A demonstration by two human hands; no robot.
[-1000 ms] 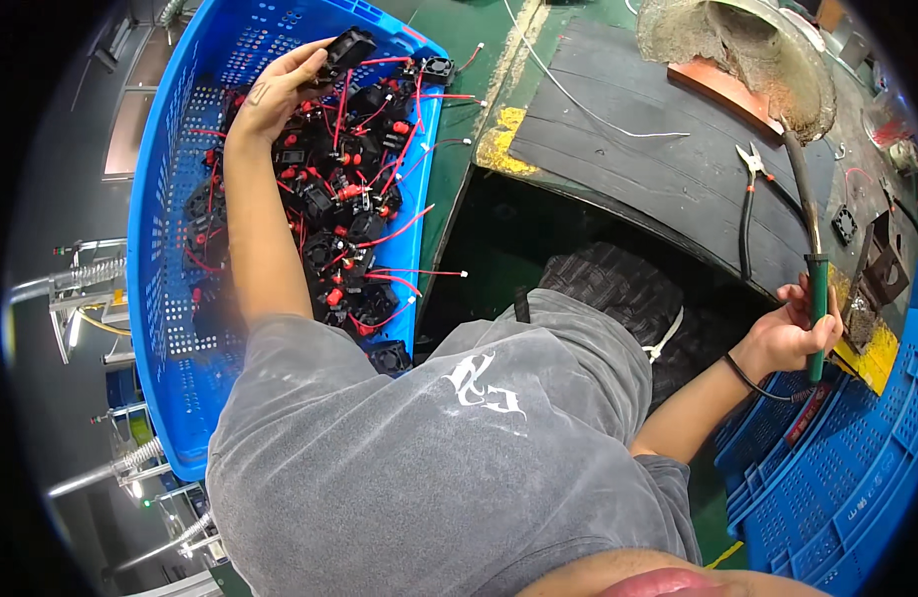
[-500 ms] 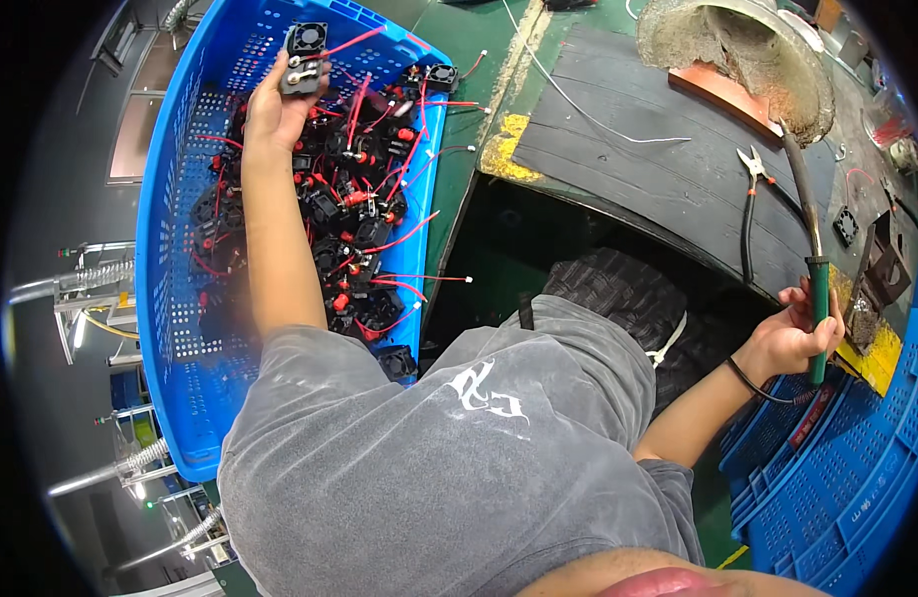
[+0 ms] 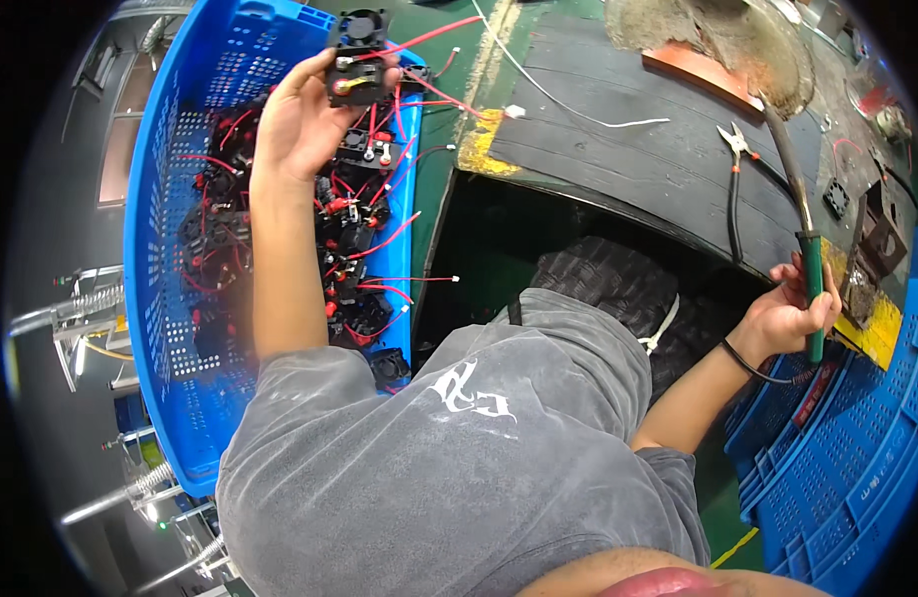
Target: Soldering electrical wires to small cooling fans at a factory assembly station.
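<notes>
My left hand (image 3: 298,134) grips a black fan unit (image 3: 361,75) by its side, fingers closed around it. The unit has a small square fan at its upper end, metal terminals below, and a red lead with a white plug trailing right. It is held up over the far edge of a blue perforated crate (image 3: 138,259) piled with similar fan units (image 3: 354,214). At the right, my right hand (image 3: 785,320) is closed around the green handle of a soldering iron (image 3: 814,289). The iron's metal shaft points away, its tip near a reddish-brown block (image 3: 700,75) beneath a crusted grey hood.
A dark mat (image 3: 598,99) covers part of the workbench. Diagonal cutters (image 3: 735,189) lie on it, as does a white cable (image 3: 558,88). A loose small fan (image 3: 836,198) and a brown metal bracket (image 3: 880,231) sit right of the iron. Blue crates (image 3: 827,478) stand at the lower right.
My left hand has moved right with the fan unit, bringing it from over the crate's pile toward the crate's edge on the bench side. My right hand still holds the soldering iron in place.
</notes>
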